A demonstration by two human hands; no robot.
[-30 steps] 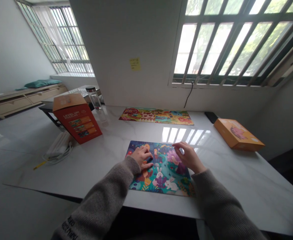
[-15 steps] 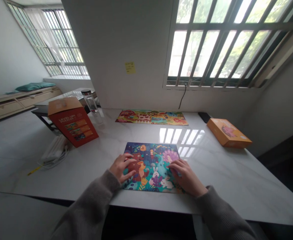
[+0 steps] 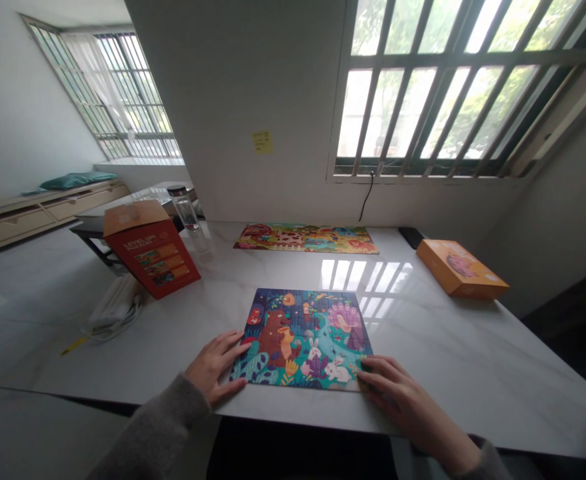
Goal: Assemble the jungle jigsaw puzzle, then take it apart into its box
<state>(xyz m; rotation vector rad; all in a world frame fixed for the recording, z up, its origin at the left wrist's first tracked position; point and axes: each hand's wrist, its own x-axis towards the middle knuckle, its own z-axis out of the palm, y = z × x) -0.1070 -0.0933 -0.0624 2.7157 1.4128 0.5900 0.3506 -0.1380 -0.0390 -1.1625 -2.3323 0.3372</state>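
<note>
A jigsaw puzzle of forest animals, its pieces joined, lies flat near the front of the white table. My left hand rests at its lower left edge, fingers spread, with the fingertips at the border. At the lower right corner is my right hand, its fingers stretched out and touching the puzzle's edge. Neither hand grips anything. The bear, rabbits and other animals in the picture show between the hands.
Two farm and safari puzzles lie by the wall. A red puzzle box, a cable bundle and a glass bottle are left; an orange box and a black phone-like object are right.
Both hands have slid outward and down from the puzzle's surface to its lower left and lower right edges, uncovering more of the picture. The view has shifted slightly.
</note>
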